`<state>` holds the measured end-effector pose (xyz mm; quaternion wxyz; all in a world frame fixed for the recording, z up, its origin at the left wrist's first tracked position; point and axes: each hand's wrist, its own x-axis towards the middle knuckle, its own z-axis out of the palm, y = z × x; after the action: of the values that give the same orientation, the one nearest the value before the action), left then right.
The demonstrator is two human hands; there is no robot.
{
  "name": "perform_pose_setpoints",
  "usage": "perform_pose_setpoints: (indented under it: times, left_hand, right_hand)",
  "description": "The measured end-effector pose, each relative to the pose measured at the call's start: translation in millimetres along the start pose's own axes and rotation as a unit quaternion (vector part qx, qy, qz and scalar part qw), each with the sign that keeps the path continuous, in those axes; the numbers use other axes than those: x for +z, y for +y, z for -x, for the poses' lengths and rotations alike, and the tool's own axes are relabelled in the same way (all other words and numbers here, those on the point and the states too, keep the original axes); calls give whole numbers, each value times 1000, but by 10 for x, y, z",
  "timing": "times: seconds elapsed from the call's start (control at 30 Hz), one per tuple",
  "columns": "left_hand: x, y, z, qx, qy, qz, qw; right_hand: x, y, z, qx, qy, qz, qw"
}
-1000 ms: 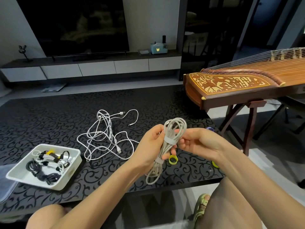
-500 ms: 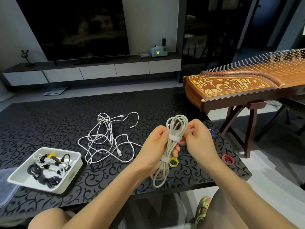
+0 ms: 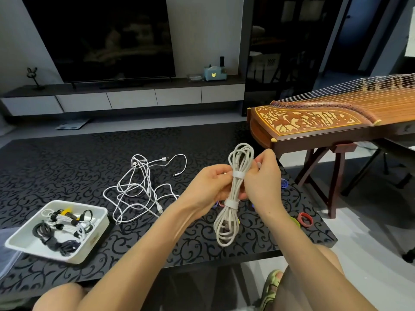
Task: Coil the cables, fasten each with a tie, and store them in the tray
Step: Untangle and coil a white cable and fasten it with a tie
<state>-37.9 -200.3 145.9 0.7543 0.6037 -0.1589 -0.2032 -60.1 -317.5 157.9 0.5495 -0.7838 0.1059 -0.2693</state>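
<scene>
I read a long off-white coiled cable (image 3: 226,223) upright, bound by two white strap ties (image 3: 238,175) – one upper, one mid-length. A thin white loose cable (image 3: 134,189) lies tangled beside the white rectangular plastic tray (image 3: 98,233), which holds tied black and white cable bundles (image 3: 60,230).

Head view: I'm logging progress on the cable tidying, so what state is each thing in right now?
coiled cable: coiled, two white ties round it, held above the table.
left hand: grips the coil's left side.
right hand: pinches the coil beside the upper tie.
loose white cable: uncoiled, tangled on the table.
tray: holds several tied bundles.
red tie: unused, on the table's right end.
television: screen dark.
</scene>
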Motion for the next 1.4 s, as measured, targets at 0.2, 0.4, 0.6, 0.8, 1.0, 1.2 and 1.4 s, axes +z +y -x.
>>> perform_pose_setpoints:
  times: [0.2, 0.4, 0.6, 0.8, 1.0, 1.2, 1.4]
  left_hand:
    - [-6, 125, -46, 34, -8, -84, 996]
    - [98, 9, -134, 92, 88, -81, 989]
    - [83, -178, -245, 103, 195, -137, 966]
    - [-70, -172, -308, 83, 211, -199, 953]
    - [-162, -122, -250, 95, 191, -92, 973]
    - [-142, -59, -199, 13, 132, 178, 975]
    - [-179, 12, -160, 0, 101, 282, 954]
  right_hand:
    - [-9, -21, -84, -13, -21, 21, 999]
    - [64, 55, -226, 6, 31, 68, 997]
    - [299, 150, -310, 61, 61, 130, 988]
    - [471, 116, -377, 36, 84, 193, 977]
    - [552, 130, -371, 20, 74, 168, 983]
    - [500, 261, -337, 75, 46, 113, 990]
    - [411, 226, -259, 57, 36, 82, 994]
